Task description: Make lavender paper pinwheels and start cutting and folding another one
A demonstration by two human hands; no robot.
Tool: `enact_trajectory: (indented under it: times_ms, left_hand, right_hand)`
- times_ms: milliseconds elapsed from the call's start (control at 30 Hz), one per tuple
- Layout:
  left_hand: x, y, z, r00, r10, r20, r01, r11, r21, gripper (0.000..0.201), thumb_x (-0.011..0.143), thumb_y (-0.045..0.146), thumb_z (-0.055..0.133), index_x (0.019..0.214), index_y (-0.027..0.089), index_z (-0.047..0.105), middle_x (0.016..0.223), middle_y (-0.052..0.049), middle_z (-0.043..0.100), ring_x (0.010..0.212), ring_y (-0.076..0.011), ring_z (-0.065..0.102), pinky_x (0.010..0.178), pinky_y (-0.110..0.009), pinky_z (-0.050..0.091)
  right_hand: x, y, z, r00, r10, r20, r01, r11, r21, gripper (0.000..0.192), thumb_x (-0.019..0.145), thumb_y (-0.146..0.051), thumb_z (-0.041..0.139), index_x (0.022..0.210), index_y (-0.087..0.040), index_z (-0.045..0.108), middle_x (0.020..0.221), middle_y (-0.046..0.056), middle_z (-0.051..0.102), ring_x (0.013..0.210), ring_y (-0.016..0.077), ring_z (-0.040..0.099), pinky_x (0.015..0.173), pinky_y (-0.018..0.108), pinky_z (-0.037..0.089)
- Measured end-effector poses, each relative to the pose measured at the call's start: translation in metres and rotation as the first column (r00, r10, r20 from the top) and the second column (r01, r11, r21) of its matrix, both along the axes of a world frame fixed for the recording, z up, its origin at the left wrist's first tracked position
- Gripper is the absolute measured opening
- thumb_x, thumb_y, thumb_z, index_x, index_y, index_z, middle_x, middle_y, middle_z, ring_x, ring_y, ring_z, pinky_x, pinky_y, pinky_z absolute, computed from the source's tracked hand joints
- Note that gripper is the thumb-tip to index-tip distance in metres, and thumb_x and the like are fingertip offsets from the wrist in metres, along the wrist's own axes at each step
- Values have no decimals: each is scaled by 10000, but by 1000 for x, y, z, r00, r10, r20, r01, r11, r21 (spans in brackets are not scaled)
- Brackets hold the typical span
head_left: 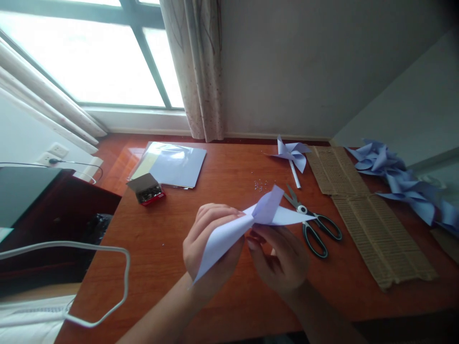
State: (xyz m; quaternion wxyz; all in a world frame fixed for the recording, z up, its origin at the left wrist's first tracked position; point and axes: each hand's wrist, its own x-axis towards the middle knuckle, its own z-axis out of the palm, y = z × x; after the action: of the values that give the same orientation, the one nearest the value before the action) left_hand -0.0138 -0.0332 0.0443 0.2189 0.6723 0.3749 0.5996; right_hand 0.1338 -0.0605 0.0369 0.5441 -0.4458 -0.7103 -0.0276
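A pale lilac paper pinwheel (pixel 229 237) is held up over the middle of the table, its folded blades meeting at a centre point. My left hand (pixel 211 234) is closed around its left side, with the fingers near the centre and one blade covering part of the palm. Under the centre, my right hand (pixel 281 258) has its thumb and fingertips curled together close behind the paper. Whatever those fingertips pinch is too small or hidden to make out. Just right of the pinwheel lie scissors (pixel 303 210) with dark handles, blades slightly apart, partly covered by a paper tip.
A finished pinwheel on a white stick (pixel 295 174) lies at the back. Corrugated cardboard (pixel 373 229) and several paper pinwheels (pixel 405 186) are on the right. Tiny bits (pixel 261 185) lie mid-table. An open small box (pixel 148 193) and paper sheets (pixel 179 165) sit left; a white cable (pixel 127 267) loops nearby.
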Motion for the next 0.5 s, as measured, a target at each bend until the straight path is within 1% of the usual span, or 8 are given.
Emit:
enact_trajectory:
  times_ms: [67,167,267,367,500]
  left_hand:
    - [1,0,1,998,-26,-58,29,998,53,211,809,97,764,984,202,711,974,-47,758,890,-217,720,845,-395,589]
    - [2,-1,0,994,-32,-105,39,997,64,215,807,100,771,979,211,704,972,-39,767,874,-214,726,810,-387,589]
    - [3,0,-3,996,-19,-91,23,999,38,221,799,82,770,971,208,713,939,-36,770,862,-211,729,760,-357,578]
    - [3,1,-5,998,24,-51,-23,1000,6,213,800,81,766,961,213,718,929,-32,763,841,-196,719,755,-343,565]
    - [3,1,-6,998,30,-51,-29,999,18,202,798,96,771,956,214,724,941,-34,761,843,-197,715,764,-347,559]
  right_hand:
    - [-1,1,1,999,-12,-50,10,999,-32,209,886,-81,650,1060,-192,683,790,58,778,634,168,721,626,268,597]
    - [-2,2,1,992,5,-124,-14,997,-70,220,877,-55,642,1028,-213,669,766,38,759,602,148,697,614,247,587]
    - [-2,3,1,987,34,-157,-46,996,-78,237,860,-42,654,1016,-220,668,739,21,751,584,140,685,614,237,588]
    - [-3,2,0,985,45,-166,-56,997,-61,249,855,-37,655,1025,-218,673,732,20,757,590,146,694,621,236,593]
    - [-3,1,0,980,46,-196,-61,995,-73,240,853,-33,656,1014,-210,677,724,26,757,586,146,693,617,235,588]
